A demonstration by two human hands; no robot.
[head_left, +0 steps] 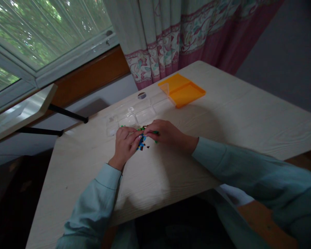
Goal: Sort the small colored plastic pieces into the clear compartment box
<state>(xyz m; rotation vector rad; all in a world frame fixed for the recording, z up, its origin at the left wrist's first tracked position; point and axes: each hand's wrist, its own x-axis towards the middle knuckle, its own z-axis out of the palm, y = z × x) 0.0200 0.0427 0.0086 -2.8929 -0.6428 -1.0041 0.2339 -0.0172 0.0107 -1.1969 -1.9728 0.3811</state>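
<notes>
My left hand (pixel 125 142) rests over a small heap of tiny coloured pieces (pixel 142 144), with its thumb and fingers drawn together. From the right, my right hand (pixel 166 133) meets it, its fingertips pinched close to the left fingertips. Whatever lies between the fingers is too small and too covered to name. Blue, brown, yellow and green bits show around and below the hands; a green bit (pixel 155 132) shows at the right hand's fingers. Just behind the hands lies a clear plastic box (pixel 145 112) divided into compartments.
An orange plastic tray (pixel 188 93) lies at the back of the pale wooden table (pixel 248 117), by the clear box. A round hole (pixel 142 95) is near the rear edge. A raised shelf (pixel 23 110) on black legs stands left. Curtains (pixel 158 45) and a window are behind.
</notes>
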